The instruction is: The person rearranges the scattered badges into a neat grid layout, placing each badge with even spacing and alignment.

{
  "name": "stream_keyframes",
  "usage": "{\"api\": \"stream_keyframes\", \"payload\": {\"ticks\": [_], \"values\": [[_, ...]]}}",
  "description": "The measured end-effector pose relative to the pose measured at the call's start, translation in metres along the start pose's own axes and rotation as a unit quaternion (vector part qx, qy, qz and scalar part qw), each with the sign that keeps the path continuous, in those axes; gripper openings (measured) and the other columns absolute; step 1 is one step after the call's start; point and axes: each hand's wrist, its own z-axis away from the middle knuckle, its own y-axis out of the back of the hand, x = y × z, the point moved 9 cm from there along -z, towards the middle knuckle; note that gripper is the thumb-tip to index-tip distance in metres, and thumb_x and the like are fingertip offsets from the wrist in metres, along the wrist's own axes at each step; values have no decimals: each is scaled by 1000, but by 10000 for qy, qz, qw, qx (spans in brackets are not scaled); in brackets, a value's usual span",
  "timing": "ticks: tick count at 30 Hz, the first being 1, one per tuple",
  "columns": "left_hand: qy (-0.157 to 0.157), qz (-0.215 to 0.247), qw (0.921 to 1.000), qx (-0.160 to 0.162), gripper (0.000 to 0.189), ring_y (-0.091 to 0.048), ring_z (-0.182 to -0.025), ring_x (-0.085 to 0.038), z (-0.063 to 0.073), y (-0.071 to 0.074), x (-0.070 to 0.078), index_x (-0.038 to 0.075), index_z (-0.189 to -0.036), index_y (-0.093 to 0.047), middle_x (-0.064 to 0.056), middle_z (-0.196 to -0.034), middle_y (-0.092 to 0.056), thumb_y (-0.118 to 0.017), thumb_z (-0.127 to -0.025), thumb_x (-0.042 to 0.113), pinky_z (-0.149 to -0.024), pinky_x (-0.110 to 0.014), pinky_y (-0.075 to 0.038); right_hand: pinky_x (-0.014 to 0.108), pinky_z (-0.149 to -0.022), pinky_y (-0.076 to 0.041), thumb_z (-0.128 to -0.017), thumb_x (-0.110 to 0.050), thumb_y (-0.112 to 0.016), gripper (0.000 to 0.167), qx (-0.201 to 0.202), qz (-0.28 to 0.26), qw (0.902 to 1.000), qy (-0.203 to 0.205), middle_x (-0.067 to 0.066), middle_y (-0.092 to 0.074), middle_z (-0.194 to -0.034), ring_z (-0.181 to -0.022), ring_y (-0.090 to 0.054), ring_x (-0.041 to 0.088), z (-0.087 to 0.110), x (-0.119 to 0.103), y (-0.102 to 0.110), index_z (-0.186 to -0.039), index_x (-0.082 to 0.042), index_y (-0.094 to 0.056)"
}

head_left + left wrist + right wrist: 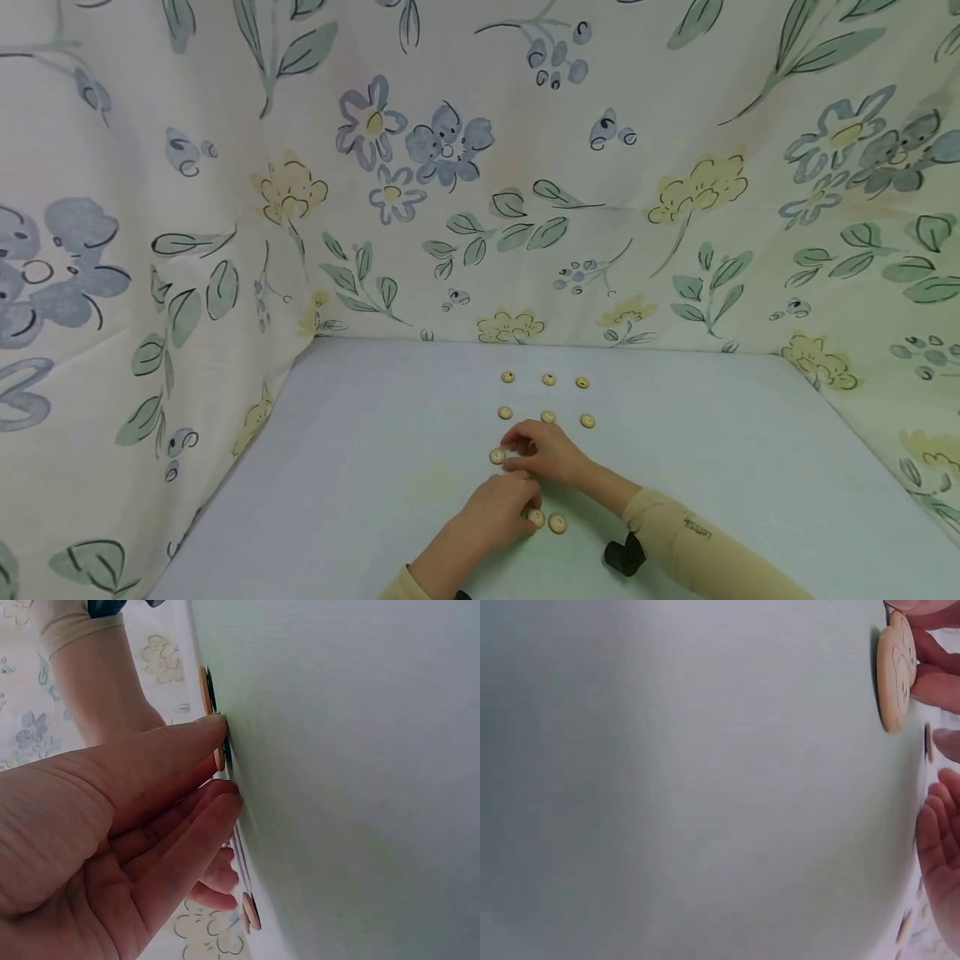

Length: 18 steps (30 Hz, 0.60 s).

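Note:
Small round wooden discs with drawn faces lie flat on the white table. In the head view my left hand [498, 508] pinches one wooden disc [536, 517] between thumb and fingers, and another disc [557, 523] lies just right of it. The left wrist view shows this thumb and fingers around the thin disc edge [220, 758], partly covered. Farther forward, my right hand [546, 454] has thumb and index finger at the right edge of a disc [497, 456], apparently pinching it. Two overlapping discs [891, 679] show near fingers in the right wrist view.
Behind the hands, discs stand in rough rows: a middle row with a left disc [506, 412] and right disc [588, 421], and a far row including one disc [549, 379]. A floral curtain [450, 250] encloses the table [360, 433] at the back and sides.

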Motion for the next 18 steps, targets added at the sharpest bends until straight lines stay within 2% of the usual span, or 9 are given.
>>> {"api": "stream_keyframes", "payload": {"ticks": [8, 18], "values": [[44, 118, 9999, 11, 17, -42, -63, -2, -1, 0, -1, 16, -83, -68, 11, -75, -49, -82, -73, 14, -58, -19, -37, 26, -70, -51, -85, -21, -77, 22, 572, -129, 9981, -185, -2, -65, -89, -78, -58, 11, 28, 15, 24, -103, -11, -69], [22, 281, 9996, -66, 18, -40, -61, -2, -2, -1, -3, 15, -83, -67, 12, -71, -43, -81, -73, 13, -57, -18, -35, 24, -67, -52, -86, -18, -75, 18, 812, -303, 9962, -101, -2, -66, -90, -75, -58, 7, 67, 14, 42, -101, -10, -69]]}}
